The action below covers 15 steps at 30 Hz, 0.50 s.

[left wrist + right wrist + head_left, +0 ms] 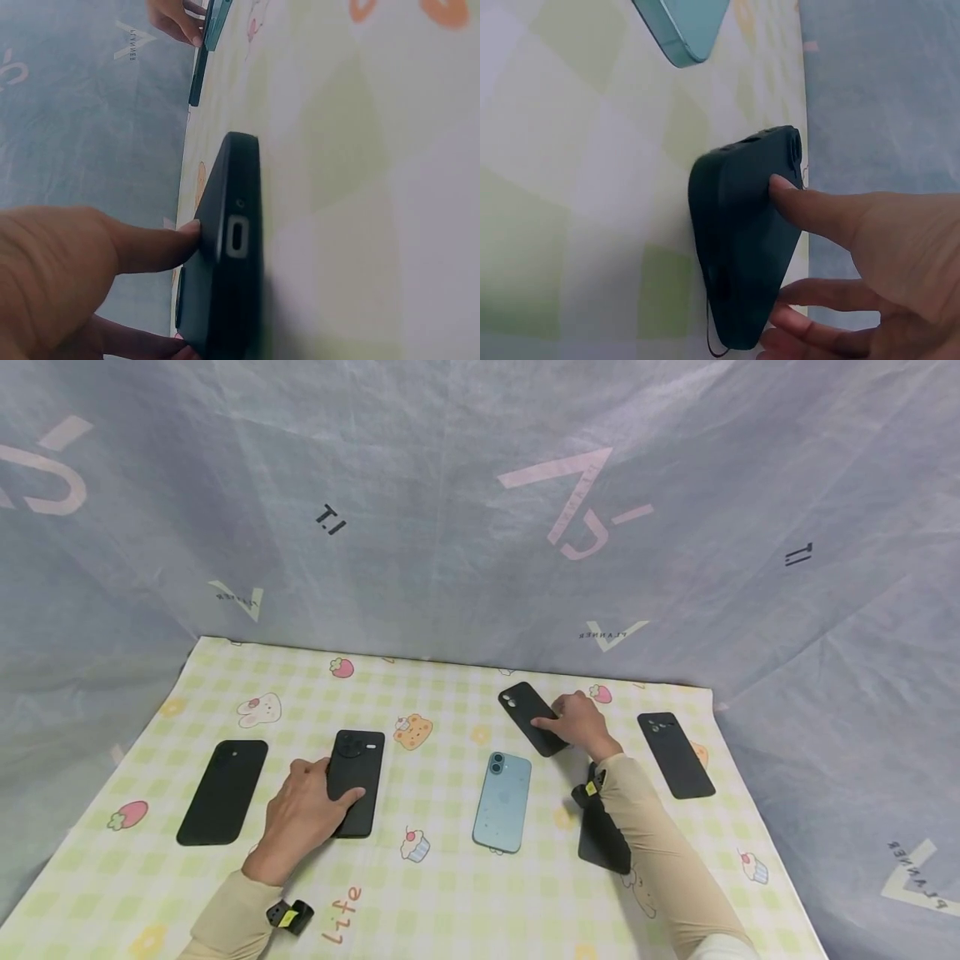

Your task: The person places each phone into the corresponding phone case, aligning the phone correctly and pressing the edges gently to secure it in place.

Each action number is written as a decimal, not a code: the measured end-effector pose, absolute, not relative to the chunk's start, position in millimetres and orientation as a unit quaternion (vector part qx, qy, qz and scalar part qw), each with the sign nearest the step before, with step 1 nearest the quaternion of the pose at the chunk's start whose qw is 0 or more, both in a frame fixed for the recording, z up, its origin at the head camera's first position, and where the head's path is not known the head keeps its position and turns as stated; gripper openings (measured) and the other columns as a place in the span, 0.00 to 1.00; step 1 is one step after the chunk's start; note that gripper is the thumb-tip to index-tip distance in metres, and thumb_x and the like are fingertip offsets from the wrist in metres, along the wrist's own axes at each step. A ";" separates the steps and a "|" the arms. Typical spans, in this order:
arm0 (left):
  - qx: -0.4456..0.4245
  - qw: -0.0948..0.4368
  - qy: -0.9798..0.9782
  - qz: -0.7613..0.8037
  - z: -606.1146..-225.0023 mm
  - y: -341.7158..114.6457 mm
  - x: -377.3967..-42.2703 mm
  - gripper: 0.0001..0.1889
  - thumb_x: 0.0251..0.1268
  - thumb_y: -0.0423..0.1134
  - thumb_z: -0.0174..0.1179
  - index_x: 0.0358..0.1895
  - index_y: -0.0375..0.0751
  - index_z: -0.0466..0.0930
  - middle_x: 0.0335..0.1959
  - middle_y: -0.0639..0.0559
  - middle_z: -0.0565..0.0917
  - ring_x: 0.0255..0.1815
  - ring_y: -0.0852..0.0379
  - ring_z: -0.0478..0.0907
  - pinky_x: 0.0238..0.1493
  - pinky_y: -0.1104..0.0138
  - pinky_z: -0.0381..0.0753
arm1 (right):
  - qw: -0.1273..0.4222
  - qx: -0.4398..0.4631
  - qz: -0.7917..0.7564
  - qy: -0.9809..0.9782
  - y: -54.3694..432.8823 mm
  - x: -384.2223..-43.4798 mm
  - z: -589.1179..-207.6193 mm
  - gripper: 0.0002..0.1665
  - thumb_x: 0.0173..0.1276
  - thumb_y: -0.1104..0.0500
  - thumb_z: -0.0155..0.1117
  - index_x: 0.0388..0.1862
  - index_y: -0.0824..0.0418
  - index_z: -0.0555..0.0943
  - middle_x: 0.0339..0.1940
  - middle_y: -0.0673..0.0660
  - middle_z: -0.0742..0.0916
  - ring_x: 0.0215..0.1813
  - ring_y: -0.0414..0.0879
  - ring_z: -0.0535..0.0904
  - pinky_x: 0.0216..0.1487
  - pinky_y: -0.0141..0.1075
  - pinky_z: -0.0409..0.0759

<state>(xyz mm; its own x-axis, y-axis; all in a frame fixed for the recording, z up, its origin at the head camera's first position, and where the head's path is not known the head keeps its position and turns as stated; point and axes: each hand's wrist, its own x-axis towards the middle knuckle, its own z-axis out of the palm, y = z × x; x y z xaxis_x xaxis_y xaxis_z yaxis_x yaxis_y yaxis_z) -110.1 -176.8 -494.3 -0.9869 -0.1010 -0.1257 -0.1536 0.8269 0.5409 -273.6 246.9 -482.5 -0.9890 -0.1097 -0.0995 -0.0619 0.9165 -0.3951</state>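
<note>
Left hand [302, 802], phone [359, 774] lengthwise, lenses [350, 744] away

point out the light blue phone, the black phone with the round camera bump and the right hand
Light blue phone [502, 806]: head view, middle of its back.
Black phone [366, 772]: head view, on its back, below the camera bump.
Right hand [582, 721]: head view, back of the hand.

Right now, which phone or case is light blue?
The light blue phone, lying between the left hand and right hand, touched by neither; the five others are all dark.
</note>
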 end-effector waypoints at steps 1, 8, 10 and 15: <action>-0.066 0.045 0.955 0.285 -494.1 -176.9 -110.3 0.43 0.73 0.52 0.70 0.77 0.22 0.66 0.62 0.24 0.69 0.58 0.29 0.75 0.52 0.36 0.78 | 0.058 -0.044 -0.203 0.977 246.1 -273.2 -481.8 0.34 0.69 0.42 0.79 0.58 0.70 0.87 0.54 0.66 0.87 0.54 0.60 0.82 0.54 0.56 0.84; -0.062 0.042 0.957 0.282 -492.1 -175.9 -110.6 0.42 0.73 0.51 0.71 0.76 0.22 0.67 0.58 0.26 0.70 0.55 0.33 0.75 0.49 0.38 0.79 | 0.048 -0.044 -0.221 0.973 241.6 -272.5 -480.8 0.23 0.68 0.47 0.81 0.47 0.67 0.90 0.29 0.55 0.84 0.35 0.50 0.78 0.33 0.40 0.74; -0.063 0.042 0.957 0.279 -491.5 -174.9 -110.2 0.42 0.73 0.51 0.70 0.76 0.21 0.66 0.59 0.26 0.70 0.56 0.32 0.74 0.48 0.37 0.79 | 0.045 -0.042 -0.222 0.973 241.3 -273.0 -480.9 0.23 0.68 0.48 0.81 0.46 0.67 0.90 0.29 0.55 0.85 0.35 0.50 0.78 0.33 0.40 0.74; -0.060 0.038 0.960 0.270 -492.2 -173.2 -108.7 0.43 0.73 0.50 0.70 0.76 0.20 0.65 0.60 0.26 0.70 0.57 0.32 0.74 0.46 0.38 0.80 | 0.048 -0.020 -0.223 0.973 240.2 -273.2 -481.6 0.24 0.67 0.48 0.82 0.46 0.67 0.88 0.35 0.58 0.87 0.38 0.52 0.81 0.38 0.45 0.78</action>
